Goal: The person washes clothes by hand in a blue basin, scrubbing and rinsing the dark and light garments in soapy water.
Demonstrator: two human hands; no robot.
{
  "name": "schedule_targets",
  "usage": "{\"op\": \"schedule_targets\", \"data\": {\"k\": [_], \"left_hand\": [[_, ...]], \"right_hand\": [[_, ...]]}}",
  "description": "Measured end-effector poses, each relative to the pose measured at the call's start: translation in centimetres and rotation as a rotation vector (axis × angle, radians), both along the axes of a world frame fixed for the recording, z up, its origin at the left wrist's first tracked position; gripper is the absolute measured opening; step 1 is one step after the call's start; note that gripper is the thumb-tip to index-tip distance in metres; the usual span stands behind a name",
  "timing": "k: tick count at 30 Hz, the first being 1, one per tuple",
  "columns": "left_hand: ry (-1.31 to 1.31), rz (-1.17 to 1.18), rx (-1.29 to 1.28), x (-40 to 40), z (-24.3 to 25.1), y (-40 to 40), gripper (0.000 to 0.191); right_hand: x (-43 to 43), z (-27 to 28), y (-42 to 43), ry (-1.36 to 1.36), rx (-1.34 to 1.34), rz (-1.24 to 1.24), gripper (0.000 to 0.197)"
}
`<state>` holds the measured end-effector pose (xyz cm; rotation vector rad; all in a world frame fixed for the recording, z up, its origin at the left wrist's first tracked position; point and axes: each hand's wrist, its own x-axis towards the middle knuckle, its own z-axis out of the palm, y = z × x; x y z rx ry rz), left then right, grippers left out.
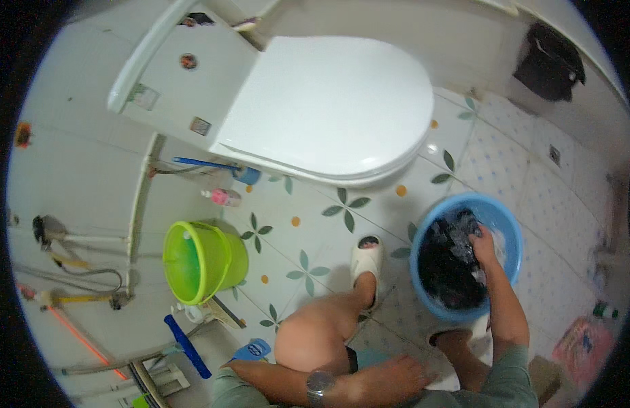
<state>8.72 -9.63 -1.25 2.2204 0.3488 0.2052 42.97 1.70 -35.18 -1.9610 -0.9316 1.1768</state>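
Note:
A round blue plastic basin (418,278) stands on the tiled floor, with wet black cloth (450,273) heaped inside. My right hand (482,247) reaches over its near right side and grips a greyish, wet-looking part of this cloth (463,237). Pale cloth or suds (500,247) show along the basin's right inner side. My left forearm, wearing a metal wristwatch (320,382), lies across my lap. The left hand (409,375) hangs blurred beyond my knee, fingers extended, with nothing seen in it.
A white toilet (335,102) with its lid down stands ahead. Leftward are a lime-green bucket (236,260), a pink bottle (225,197), a blue toilet brush (205,162) and a blue-handled squeegee (187,347). A pink bag (583,347) lies at right; a black bin (549,64) is beyond.

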Motion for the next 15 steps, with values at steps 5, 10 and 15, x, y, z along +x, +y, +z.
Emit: {"op": "schedule_targets", "data": {"k": [5,10,15], "left_hand": [[0.392,-0.188,-0.201,-2.0,1.9,1.7,0.048],[0.292,-0.217,-0.075,-1.2,1.8,1.6,0.052],[0.304,-0.118,0.078,-0.5,2.9,2.4,0.042]], "right_hand": [[-3.1,12.2,-3.1,-0.451,0.213,0.389,0.050],[-2.4,13.3,-7.7,-0.777,0.068,0.736,0.074],[-8.5,9.3,-7.1,-0.718,-0.165,0.728,0.062]]}}
